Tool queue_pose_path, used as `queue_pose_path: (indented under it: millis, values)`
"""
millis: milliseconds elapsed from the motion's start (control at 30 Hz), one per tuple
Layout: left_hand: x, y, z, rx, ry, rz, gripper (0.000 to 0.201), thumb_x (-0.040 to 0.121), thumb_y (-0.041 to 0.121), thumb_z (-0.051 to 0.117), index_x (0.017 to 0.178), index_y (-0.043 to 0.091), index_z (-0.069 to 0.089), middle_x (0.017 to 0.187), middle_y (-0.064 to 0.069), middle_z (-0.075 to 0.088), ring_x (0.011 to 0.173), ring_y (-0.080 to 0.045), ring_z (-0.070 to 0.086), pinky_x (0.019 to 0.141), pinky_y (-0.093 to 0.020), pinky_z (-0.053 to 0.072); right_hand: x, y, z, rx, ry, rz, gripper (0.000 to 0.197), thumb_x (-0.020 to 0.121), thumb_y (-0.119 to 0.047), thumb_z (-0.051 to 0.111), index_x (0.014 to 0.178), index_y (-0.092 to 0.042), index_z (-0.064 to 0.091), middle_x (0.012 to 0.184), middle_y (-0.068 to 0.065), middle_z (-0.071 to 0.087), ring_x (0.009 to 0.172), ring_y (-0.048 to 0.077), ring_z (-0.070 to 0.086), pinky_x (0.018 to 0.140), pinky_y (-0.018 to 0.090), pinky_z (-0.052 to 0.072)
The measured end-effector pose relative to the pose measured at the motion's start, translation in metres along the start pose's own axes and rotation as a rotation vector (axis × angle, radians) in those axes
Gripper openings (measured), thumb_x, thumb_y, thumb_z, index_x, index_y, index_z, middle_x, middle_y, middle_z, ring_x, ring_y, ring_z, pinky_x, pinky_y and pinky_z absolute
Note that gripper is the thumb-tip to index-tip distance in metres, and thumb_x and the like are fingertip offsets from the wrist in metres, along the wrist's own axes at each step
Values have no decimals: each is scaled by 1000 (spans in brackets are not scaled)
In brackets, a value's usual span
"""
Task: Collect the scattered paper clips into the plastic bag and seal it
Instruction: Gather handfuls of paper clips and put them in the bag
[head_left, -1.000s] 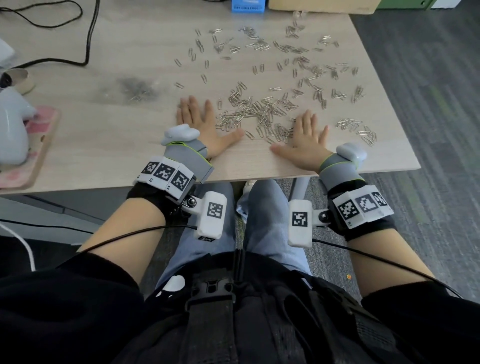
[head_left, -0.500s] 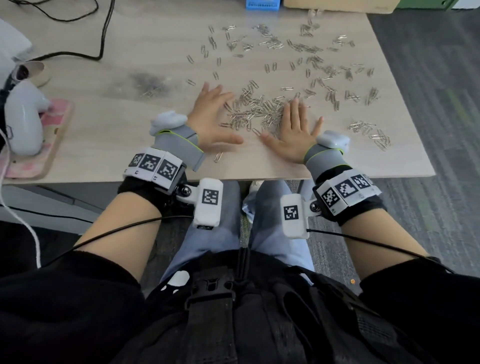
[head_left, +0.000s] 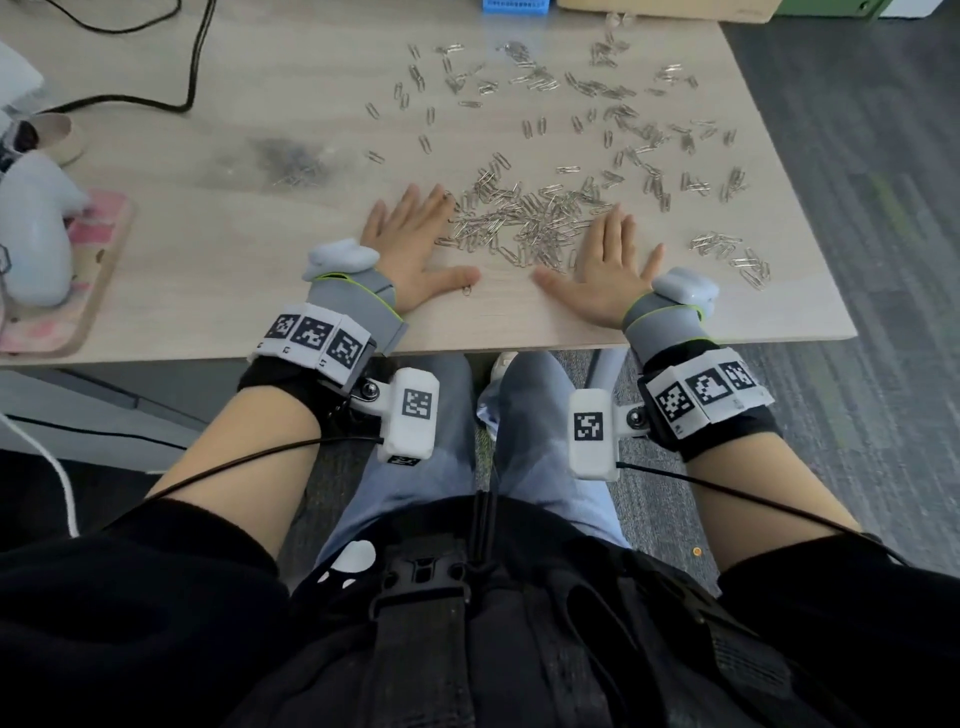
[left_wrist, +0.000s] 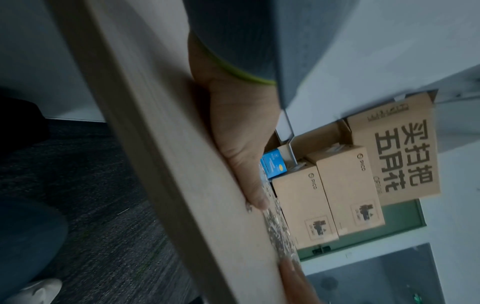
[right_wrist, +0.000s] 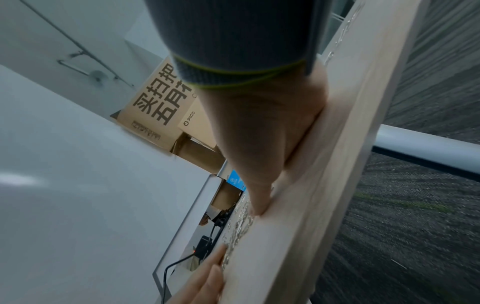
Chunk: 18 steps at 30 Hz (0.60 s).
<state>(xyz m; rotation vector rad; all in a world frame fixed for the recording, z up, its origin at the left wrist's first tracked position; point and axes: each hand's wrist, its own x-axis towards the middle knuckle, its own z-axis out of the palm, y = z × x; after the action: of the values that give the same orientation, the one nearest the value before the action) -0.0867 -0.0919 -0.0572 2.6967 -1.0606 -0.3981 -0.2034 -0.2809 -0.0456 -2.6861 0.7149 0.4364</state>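
Both hands lie flat, fingers straight, on the worktop (head_left: 218, 270), the left hand (head_left: 415, 244) and right hand (head_left: 608, 270) flanking a heap of paper clips (head_left: 519, 223).

Your head camera looks steeply down and forward from above your lap, taking in the whole table (head_left: 156, 291), both hands and the floor at right. Each wrist camera sits just behind its hand at the table's near edge, rolled sideways and looking almost level across the top toward the cardboard boxes (left_wrist: 330, 197) at the far side. All three views share the paper clips (head_left: 519, 223) between your hands.
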Motion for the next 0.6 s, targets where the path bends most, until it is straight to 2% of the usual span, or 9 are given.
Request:
queue_pose_path:
  millis: [200, 333, 400, 467, 533, 567, 600]
  values:
    - [23, 19, 3, 46, -13, 63, 78, 90, 59, 33, 148, 19, 0, 158, 4, -5, 146, -15, -11, 116, -44, -8, 14, -5, -2, -25, -5, -92, 80, 96, -55, 26, 150, -9, -9, 156, 6, -22, 144, 23, -21, 112, 55, -14]
    - [45, 30, -3, -58, -45, 129, 84, 85, 59, 45, 148, 18, 7, 159, 0, 3, 146, -19, -4, 117, -43, -5, 26, -3, -11, 36, -38, -176, 72, 98, -46, 30, 151, -9, -3, 157, 8, -16, 145, 21, -17, 114, 49, -13]
    - [52, 37, -5, -86, -34, 135, 108, 65, 76, 52, 147, 20, 10, 158, -2, 10, 146, -22, 4, 118, -44, 4, 30, 1, -16, 228, 39, -243, 64, 99, -36, 38, 150, -8, 12, 159, 10, 1, 147, 21, -1, 118, 41, -3]
    - [55, 42, -5, -59, 2, 131, 126, 40, 87, 43, 146, 27, 13, 157, 1, 14, 142, -23, 12, 111, -44, 13, 34, 3, -21, 479, 206, -267, 50, 98, -23, 46, 143, -5, 34, 152, 12, 29, 140, 21, 28, 116, 31, 18]
    - [57, 46, -4, 4, 14, 155, 131, 31, 89, 41, 145, 32, 13, 154, 3, 16, 136, -23, 16, 102, -42, 19, 41, 5, -25, 649, 327, -228, 39, 95, -16, 51, 131, -4, 52, 137, 12, 50, 120, 18, 50, 104, 22, 37]
    - [59, 47, -4, 22, 12, 159, 131, 29, 90, 43, 144, 34, 14, 152, 3, 18, 134, -24, 18, 100, -41, 21, 44, 5, -27, 731, 328, -187, 37, 92, -17, 54, 126, -4, 57, 129, 11, 57, 110, 15, 54, 98, 18, 42]
    - [60, 49, -4, 25, 13, 158, 130, 28, 90, 43, 143, 35, 18, 148, 3, 22, 132, -24, 20, 98, -40, 22, 46, 5, -28, 834, 307, -151, 39, 86, -20, 57, 121, -4, 60, 123, 11, 61, 105, 14, 57, 95, 19, 44]
